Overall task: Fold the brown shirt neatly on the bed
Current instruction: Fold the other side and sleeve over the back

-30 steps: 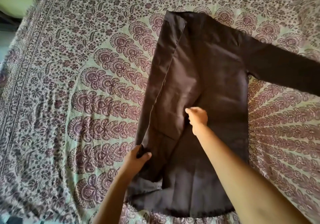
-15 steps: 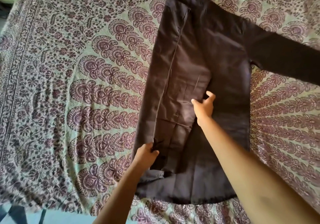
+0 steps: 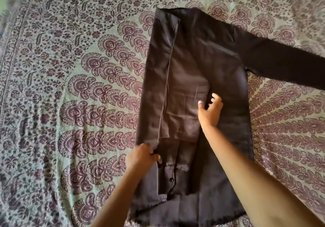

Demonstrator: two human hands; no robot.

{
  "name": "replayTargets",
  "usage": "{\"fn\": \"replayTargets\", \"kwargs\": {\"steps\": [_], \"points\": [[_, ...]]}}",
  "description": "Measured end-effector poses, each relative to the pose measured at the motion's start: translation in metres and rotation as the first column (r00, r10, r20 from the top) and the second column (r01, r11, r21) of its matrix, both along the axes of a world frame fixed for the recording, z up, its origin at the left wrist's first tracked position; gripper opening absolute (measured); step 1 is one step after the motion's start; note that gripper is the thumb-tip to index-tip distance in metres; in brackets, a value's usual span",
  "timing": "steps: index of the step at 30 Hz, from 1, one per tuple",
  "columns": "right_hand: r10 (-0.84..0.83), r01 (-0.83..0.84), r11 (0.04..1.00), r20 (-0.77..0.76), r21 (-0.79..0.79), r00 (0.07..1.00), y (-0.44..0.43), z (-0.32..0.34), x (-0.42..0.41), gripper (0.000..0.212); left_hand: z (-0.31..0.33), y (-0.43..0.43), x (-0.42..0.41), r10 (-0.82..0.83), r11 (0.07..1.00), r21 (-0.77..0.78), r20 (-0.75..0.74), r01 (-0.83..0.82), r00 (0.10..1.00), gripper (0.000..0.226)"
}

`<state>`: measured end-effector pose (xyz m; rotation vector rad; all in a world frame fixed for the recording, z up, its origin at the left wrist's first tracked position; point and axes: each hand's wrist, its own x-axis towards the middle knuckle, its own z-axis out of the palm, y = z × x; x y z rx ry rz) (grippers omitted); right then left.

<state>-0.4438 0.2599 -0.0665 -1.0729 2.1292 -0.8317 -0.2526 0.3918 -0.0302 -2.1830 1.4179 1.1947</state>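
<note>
**Setting the first sleeve down along the fold**

The brown shirt (image 3: 219, 68) lies flat on the bed (image 3: 70, 86), over its patterned bedspread. The side of it by the left hand is already turned in over the body, and that side's sleeve runs down the folded panel with its buttoned cuff (image 3: 167, 181) just below the left hand. The left hand (image 3: 143, 156) is closed, pinching the sleeve's outer edge above the cuff. The right hand (image 3: 210, 111) hovers open, fingers spread, at the inner edge of the folded panel; whether it touches the cloth is hard to tell. The other sleeve (image 3: 284, 68) lies spread out well beyond the right hand, not yet folded.

To do this step well, I would judge that the left hand should draw the sleeve straight and parallel to the long fold, while the right palm presses flat and sweeps out the small creases just beyond the right hand's fingertips. The cuff should end inside the hem, not hanging past it
</note>
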Motion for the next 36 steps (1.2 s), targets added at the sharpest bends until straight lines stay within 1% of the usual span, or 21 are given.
{"fn": "replayTargets", "kwargs": {"steps": [2, 4, 6, 8, 10, 12, 14, 16, 18, 20, 22, 24, 25, 27, 29, 31, 33, 35, 36], "points": [[0.030, -0.035, 0.998, -0.088, -0.050, 0.996, -0.013, 0.004, 0.003, 0.048, 0.002, -0.031, 0.007, 0.073, 0.992, -0.098, -0.041, -0.077, 0.996, 0.024], [0.100, -0.116, 0.988, -0.157, -0.100, 0.983, -0.029, 0.010, 0.006, 0.045, 0.004, -0.069, 0.009, 0.111, 0.974, -0.185, -0.105, -0.129, 0.988, 0.020], [0.187, -0.227, 0.960, -0.227, -0.165, 0.956, -0.046, 0.015, 0.009, 0.043, 0.005, -0.110, 0.006, 0.100, 0.952, -0.270, -0.178, -0.146, 0.979, 0.016], [0.313, -0.385, 0.904, -0.326, -0.187, 0.892, -0.060, 0.013, 0.015, 0.048, 0.007, -0.149, -0.001, 0.057, 0.917, -0.373, -0.227, -0.140, 0.972, 0.014], [0.452, -0.534, 0.839, -0.413, -0.103, 0.791, -0.073, 0.009, 0.020, 0.058, 0.006, -0.185, -0.010, 0.009, 0.866, -0.481, -0.255, -0.135, 0.967, 0.016], [0.554, -0.620, 0.785, -0.461, 0.012, 0.693, -0.085, 0.003, 0.027, 0.060, 0.004, -0.217, -0.017, -0.051, 0.799, -0.589, -0.265, -0.120, 0.963, 0.020], [0.610, -0.660, 0.747, -0.482, 0.083, 0.629, -0.101, -0.005, 0.033, 0.058, -0.002, -0.254, -0.024, -0.155, 0.713, -0.700, -0.213, -0.040, 0.965, 0.027], [0.610, -0.671, 0.736, -0.515, 0.088, 0.602, -0.121, -0.014, 0.039, 0.061, -0.011, -0.294, -0.027, -0.260, 0.647, -0.758, -0.125, 0.077, 0.957, 0.036], [0.600, -0.674, 0.735, -0.539, 0.080, 0.591, -0.140, -0.021, 0.042, 0.065, -0.022, -0.330, -0.028, -0.322, 0.650, -0.738, -0.048, 0.184, 0.945, 0.048], [0.608, -0.683, 0.724, -0.556, 0.094, 0.568, -0.158, -0.030, 0.047, 0.064, -0.036, -0.364, -0.027, -0.400, 0.659, -0.674, 0.062, 0.334, 0.914, 0.056], [0.610, -0.684, 0.722, -0.566, 0.106, 0.555, -0.171, -0.037, 0.052, 0.064, -0.051, -0.391, -0.019, -0.476, 0.635, -0.605, 0.182, 0.480, 0.860, 0.060], [0.617, -0.683, 0.719, -0.569, 0.127, 0.544, -0.184, -0.046, 0.056, 0.065, -0.066, -0.413, -0.006, -0.501, 0.616, -0.558, 0.266, 0.555, 0.824, 0.062], [0.627, -0.687, 0.712, -0.570, 0.144, 0.531, -0.189, -0.051, 0.057, 0.065, -0.074, -0.421, 0.000, -0.504, 0.597, -0.554, 0.303, 0.580, 0.809, 0.062], [0.621, -0.688, 0.711, -0.591, 0.148, 0.515, -0.195, -0.060, 0.057, 0.064, -0.088, -0.427, 0.008, -0.500, 0.523, -0.590, 0.372, 0.615, 0.782, 0.061], [0.600, -0.685, 0.717, -0.615, 0.129, 0.512, -0.200, -0.067, 0.057, 0.062, -0.098, -0.430, 0.011, -0.486, 0.473, -0.631, 0.395, 0.615, 0.780, 0.061], [0.598, -0.687, 0.717, -0.613, 0.119, 0.517, -0.200, -0.070, 0.057, 0.062, -0.102, -0.429, 0.010, -0.486, 0.471, -0.634, 0.394, 0.613, 0.780, 0.062], [0.610, -0.690, 0.712, -0.603, 0.130, 0.514, -0.200, -0.067, 0.058, 0.061, -0.100, -0.430, 0.009, -0.497, 0.488, -0.616, 0.387, 0.619, 0.777, 0.061], [0.649, -0.712, 0.687, -0.564, 0.144, 0.512, -0.200, -0.063, 0.058, 0.062, -0.093, -0.429, 0.007, -0.501, 0.520, -0.595, 0.370, 0.614, 0.783, 0.061], [0.672, -0.732, 0.670, -0.516, 0.121, 0.530, -0.204, -0.061, 0.055, 0.062, -0.089, -0.426, 0.007, -0.485, 0.537, -0.612, 0.339, 0.581, 0.806, 0.061]]}}
